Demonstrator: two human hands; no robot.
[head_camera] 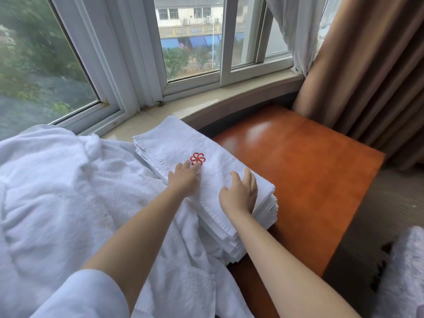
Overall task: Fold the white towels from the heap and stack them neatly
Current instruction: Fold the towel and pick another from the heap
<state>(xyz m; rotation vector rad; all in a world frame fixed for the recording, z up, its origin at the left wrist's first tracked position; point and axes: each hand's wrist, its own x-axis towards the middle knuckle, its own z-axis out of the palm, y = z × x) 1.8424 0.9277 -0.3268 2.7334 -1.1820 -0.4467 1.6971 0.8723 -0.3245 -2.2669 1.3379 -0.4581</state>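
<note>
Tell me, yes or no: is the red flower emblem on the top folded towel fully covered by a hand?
No: the red flower emblem shows on the top folded white towel, with only the left hand fingertips at its lower edge.

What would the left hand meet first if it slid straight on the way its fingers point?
Probably the red flower logo on the top folded towel: the left hand lies flat there, fingertips at the logo's near edge.
</note>
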